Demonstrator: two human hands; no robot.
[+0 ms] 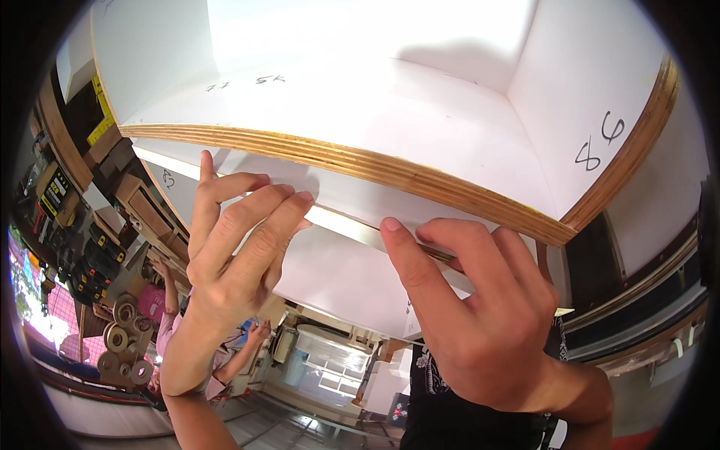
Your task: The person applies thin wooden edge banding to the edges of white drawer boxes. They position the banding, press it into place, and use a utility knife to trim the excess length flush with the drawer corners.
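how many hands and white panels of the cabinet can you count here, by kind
hands on the cabinet: 2, left hand and right hand
other person's hands: 2, one raised, one lower
white panels: 4, top shelf, side wall, back wall, lower panel
total: 8

Head camera, close, facing white cabinet [390, 97].

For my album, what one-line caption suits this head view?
Both hands, left hand and right hand, press a white panel under a plywood-edged cabinet.
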